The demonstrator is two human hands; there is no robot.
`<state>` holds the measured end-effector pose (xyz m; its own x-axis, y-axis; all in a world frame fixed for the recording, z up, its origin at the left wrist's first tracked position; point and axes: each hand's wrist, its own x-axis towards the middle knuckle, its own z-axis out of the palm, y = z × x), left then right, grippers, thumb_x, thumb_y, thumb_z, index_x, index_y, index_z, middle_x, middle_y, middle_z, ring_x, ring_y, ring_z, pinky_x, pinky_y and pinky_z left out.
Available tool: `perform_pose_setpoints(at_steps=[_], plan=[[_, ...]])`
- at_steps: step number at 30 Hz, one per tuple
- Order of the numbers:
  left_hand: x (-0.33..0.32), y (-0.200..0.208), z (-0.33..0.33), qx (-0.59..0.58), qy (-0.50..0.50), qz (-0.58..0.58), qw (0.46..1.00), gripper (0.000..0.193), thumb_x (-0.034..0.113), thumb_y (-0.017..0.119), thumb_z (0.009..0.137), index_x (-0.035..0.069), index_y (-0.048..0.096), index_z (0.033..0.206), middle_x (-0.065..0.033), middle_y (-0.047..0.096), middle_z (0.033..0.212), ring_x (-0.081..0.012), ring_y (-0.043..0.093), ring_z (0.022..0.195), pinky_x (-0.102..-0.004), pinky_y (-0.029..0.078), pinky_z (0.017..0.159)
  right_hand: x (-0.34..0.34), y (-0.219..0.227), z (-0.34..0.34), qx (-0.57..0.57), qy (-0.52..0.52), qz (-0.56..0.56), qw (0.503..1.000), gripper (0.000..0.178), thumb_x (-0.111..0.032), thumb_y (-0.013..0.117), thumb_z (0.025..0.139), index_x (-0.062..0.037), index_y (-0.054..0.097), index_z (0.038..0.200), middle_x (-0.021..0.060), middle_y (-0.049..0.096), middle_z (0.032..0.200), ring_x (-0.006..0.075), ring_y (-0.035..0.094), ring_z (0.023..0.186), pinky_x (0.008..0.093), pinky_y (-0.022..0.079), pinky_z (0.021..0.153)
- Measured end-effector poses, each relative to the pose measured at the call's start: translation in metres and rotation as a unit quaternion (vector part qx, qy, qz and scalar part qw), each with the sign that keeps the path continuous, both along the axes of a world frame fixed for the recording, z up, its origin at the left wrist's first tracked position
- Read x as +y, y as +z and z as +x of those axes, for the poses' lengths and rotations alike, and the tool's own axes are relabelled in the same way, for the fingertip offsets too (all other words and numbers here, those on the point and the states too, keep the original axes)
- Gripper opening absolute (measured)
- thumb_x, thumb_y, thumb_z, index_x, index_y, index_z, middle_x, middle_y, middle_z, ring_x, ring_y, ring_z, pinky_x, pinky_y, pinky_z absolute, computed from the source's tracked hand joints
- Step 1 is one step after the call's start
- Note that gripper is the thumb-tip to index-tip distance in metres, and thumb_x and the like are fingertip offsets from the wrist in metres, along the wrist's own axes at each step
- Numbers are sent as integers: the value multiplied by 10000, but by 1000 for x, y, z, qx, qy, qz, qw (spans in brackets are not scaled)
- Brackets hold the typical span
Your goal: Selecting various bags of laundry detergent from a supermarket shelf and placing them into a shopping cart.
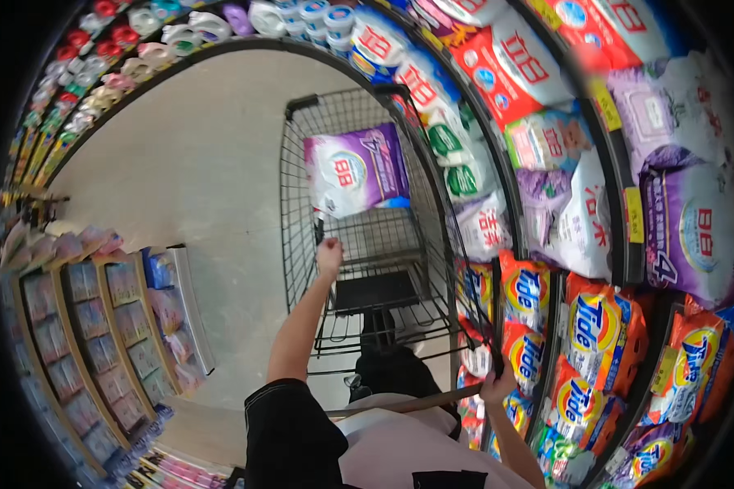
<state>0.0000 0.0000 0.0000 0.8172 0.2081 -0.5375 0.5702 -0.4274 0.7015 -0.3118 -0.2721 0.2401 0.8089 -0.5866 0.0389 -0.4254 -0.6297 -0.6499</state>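
A wire shopping cart (289, 179) stands in front of me. In its far part lies a white and purple bag of laundry powder (367, 173). My left hand (330, 257) is over the basket, just nearer to me than the bag, with its fingers curled closed. A small white and dark piece shows just beyond the fingers; whether they hold it is unclear. My right hand (497, 385) is closed around the right end of the cart's handle (420, 403), close to my body.
Shelves on the right hold orange detergent bags (599, 326), purple bags (697, 232) and red-and-white bags (506, 69), close beside the cart. Bottles (208, 28) line a curved shelf at the far left. A low rack of packets (98, 318) stands left, across the grey floor (196, 155).
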Motion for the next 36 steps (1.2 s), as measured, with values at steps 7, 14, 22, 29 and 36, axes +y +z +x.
perform_pose_setpoints(at_steps=[7, 14, 22, 29, 36], plan=[[13, -74, 30, -44, 28, 47, 998, 226, 198, 545, 700, -4, 560, 800, -87, 577, 613, -189, 559, 563, -306, 434, 545, -1, -15, 2, 63, -49, -19, 997, 357, -72, 411, 610, 35, 494, 941, 163, 542, 764, 287, 544, 655, 326, 436, 595], [14, -104, 87, 142, 134, -89, 977, 336, 279, 617, 673, -26, 489, 735, -74, 521, 617, -153, 473, 432, -266, 409, 436, 4, -13, -9, 117, -84, -41, 989, 300, -68, 405, 640, 45, 482, 906, 133, 513, 719, 235, 505, 602, 294, 411, 571], [8, -112, 95, 143, 15, -19, 989, 404, 411, 524, 735, 12, 544, 675, -72, 518, 510, -174, 495, 384, -301, 433, 465, 8, -12, -19, 155, -144, -10, 977, 286, 9, 413, 613, 17, 478, 891, 124, 532, 723, 183, 531, 637, 275, 421, 619], [-26, -29, 102, 106, -157, 51, 981, 511, 484, 504, 687, -16, 570, 607, -128, 543, 509, -220, 561, 484, -305, 441, 540, 12, -17, -20, 122, -172, -44, 976, 276, -9, 423, 593, 10, 526, 849, 141, 538, 698, 247, 530, 585, 308, 424, 560], [-76, 176, 129, -86, -299, 124, 942, 423, 386, 553, 627, -28, 577, 708, -237, 558, 783, -341, 545, 773, -375, 419, 696, 13, -18, -21, 3, -97, -74, 992, 270, -19, 429, 611, 20, 541, 853, 134, 556, 693, 254, 549, 595, 312, 438, 553]])
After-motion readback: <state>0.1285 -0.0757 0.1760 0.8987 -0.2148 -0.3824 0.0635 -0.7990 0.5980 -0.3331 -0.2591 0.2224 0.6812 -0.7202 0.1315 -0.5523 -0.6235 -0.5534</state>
